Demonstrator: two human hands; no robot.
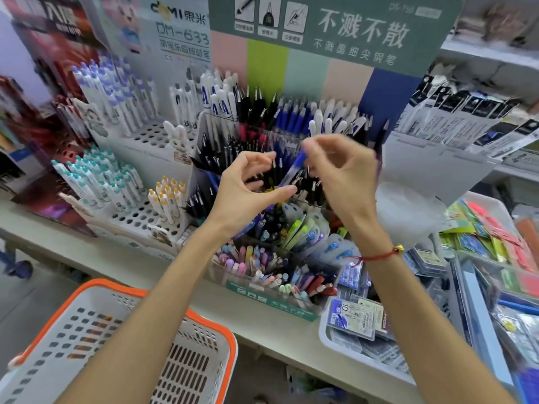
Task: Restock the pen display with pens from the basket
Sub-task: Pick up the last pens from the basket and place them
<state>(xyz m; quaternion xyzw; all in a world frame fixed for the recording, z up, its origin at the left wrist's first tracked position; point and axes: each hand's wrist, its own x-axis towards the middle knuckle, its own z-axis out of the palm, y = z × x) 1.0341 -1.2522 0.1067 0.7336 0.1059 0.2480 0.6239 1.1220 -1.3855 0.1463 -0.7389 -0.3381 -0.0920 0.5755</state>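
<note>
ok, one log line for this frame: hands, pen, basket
left hand: pinching blue pen | right hand: pinching same pen's top | pen: above display | basket: lower left, contents unseen

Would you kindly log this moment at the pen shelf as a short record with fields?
held item: blue pen, tilted, above the display
left hand: fingers curled at the pen's lower end
right hand: pinching near its upper end
pen display: clear tiered compartments, crowded with pens
basket: white with orange rim, lower left, contents not visible
</note>
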